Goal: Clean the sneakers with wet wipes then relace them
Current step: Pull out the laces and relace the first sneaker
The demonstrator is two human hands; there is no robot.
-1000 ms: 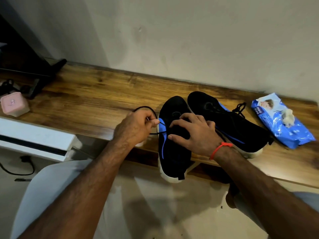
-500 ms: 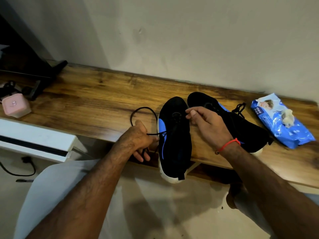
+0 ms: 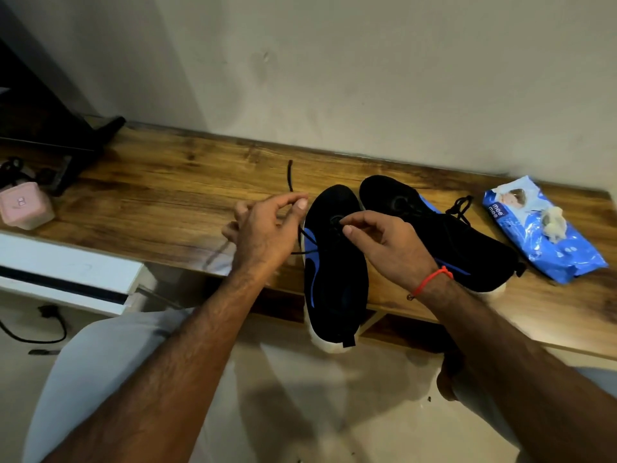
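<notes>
Left hand point(image 3: 263, 235) pinches the black lace point(image 3: 289, 177) between thumb and forefinger just left of the near sneaker point(image 3: 334, 272), free end sticking up over the wooden shelf point(image 3: 150, 202); the cord looks thin, limp and light, best taken near its stiff tip. Right hand point(image 3: 384, 245) pinches at an eyelet on that sneaker's soft upper (heel overhanging the shelf edge). Second sneaker point(image 3: 444, 235) lies laced beside it, wipes pack point(image 3: 541, 238) farther right.

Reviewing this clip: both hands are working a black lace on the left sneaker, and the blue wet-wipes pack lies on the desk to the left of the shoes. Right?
Not quite. The head view shows the wet-wipes pack on the desk to the right of the shoes, not the left. The rest holds: left hand and right hand both pinch the black lace of the left sneaker.
</notes>
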